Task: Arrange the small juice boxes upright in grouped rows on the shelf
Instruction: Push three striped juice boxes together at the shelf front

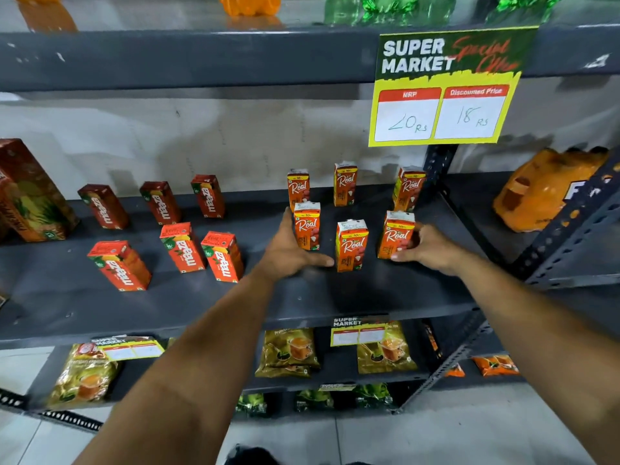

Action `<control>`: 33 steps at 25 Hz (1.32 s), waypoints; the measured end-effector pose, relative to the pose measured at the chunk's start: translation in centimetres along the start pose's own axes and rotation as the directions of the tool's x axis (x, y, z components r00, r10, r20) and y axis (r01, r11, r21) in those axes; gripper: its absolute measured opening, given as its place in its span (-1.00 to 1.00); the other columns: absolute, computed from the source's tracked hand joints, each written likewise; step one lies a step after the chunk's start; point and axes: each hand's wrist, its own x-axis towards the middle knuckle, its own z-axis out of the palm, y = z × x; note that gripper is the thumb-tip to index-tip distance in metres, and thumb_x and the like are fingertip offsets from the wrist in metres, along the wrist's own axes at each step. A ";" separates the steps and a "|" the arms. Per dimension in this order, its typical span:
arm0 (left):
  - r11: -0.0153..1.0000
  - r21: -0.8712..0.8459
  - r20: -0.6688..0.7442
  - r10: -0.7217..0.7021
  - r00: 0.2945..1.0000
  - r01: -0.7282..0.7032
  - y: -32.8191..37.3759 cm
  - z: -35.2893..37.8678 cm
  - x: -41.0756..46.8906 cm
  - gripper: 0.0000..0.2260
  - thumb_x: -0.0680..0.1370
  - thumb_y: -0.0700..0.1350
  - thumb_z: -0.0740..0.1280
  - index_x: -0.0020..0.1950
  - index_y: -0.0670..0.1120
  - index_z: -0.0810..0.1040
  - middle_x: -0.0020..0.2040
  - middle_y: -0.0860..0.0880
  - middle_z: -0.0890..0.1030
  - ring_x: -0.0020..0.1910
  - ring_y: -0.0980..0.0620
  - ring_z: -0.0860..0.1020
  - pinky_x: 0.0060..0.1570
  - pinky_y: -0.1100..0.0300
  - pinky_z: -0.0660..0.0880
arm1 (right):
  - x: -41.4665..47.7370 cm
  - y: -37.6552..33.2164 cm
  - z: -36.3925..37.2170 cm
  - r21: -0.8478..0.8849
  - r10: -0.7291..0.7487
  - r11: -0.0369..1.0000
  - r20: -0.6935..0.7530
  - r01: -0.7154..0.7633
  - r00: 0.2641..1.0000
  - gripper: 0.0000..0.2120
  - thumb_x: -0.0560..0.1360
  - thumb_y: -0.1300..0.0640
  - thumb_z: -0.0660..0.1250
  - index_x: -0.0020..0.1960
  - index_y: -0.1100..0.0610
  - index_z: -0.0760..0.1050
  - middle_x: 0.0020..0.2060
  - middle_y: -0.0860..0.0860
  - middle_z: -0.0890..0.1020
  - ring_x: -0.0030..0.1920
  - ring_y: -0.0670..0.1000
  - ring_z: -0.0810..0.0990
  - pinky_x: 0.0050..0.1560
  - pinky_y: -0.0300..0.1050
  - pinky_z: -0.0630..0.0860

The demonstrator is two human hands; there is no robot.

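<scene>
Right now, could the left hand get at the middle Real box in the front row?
Probably yes. The left hand rests open on the shelf, its thumb almost at the middle Real box, with nothing between them.

Printed "Real" and "10/-" on small orange cartons [351, 245]; "maaza" on small red cartons [223, 256]; "PINEAPPLE" on tall dark-red carton [32, 193]. On yellow-green hanging price card [446, 88]: "SUPER MARKET", "MRP", "Discounted Price", handwritten "20 Rs", "18 Rs".
</scene>
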 end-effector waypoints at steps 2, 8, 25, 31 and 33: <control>0.999 0.043 -0.010 -0.008 1.000 0.009 -0.7 0.1 1.2 0.06 0.17 -0.20 0.65 0.51 0.02 0.10 0.29 0.09 0.42 0.26 0.10 0.41 0.24 0.09 0.38 | 0.4 0.1 0.4 -0.014 -0.007 1.000 0.003 0.007 1.000 -0.44 0.33 0.34 0.54 0.29 0.16 0.46 -0.02 -0.02 0.63 0.12 0.02 0.59 0.21 -0.07 0.45; 1.000 -0.008 -0.041 0.024 0.999 -0.024 -2.5 1.2 3.2 -0.18 0.11 -0.20 0.67 0.25 0.00 0.33 0.12 0.09 0.53 0.17 0.06 0.51 0.18 0.08 0.47 | 1.8 0.0 1.5 -0.034 -0.053 0.998 0.083 0.056 0.995 -0.51 0.32 0.29 0.57 0.16 -0.02 0.52 0.02 -0.03 0.67 0.12 0.01 0.62 0.32 0.11 0.47; 0.989 0.145 -0.182 0.063 0.981 -0.036 -3.9 5.4 0.6 -0.41 0.31 -0.01 0.58 0.27 -0.06 0.48 0.12 0.05 0.64 0.06 0.17 0.58 0.08 0.27 0.51 | 2.5 0.7 3.0 -0.093 -0.067 0.993 0.079 0.074 0.995 -0.40 0.22 0.22 0.65 0.08 -0.18 0.46 0.06 -0.04 0.64 0.14 0.01 0.61 0.28 0.09 0.51; 0.997 0.074 -0.057 -0.002 0.998 0.006 -3.1 4.2 1.1 -0.48 0.20 -0.12 0.66 0.11 -0.05 0.60 -0.03 0.07 0.67 -0.14 0.35 0.59 0.00 0.32 0.55 | 2.9 2.7 3.3 -0.159 0.006 0.987 0.096 0.009 0.995 0.03 -0.20 -0.38 0.60 0.22 -0.12 0.48 0.17 -0.02 0.62 0.19 0.03 0.59 0.28 0.13 0.51; 0.995 0.102 -0.041 -0.008 0.999 0.012 -3.0 4.8 0.9 -0.47 0.18 -0.07 0.66 0.11 -0.02 0.61 -0.02 0.07 0.68 -0.07 0.25 0.62 0.09 0.16 0.57 | 1.0 1.7 3.0 -0.130 -0.038 0.990 0.093 0.050 0.995 -0.20 0.02 -0.10 0.70 0.20 -0.07 0.48 0.15 -0.01 0.63 0.17 0.01 0.59 0.29 0.07 0.50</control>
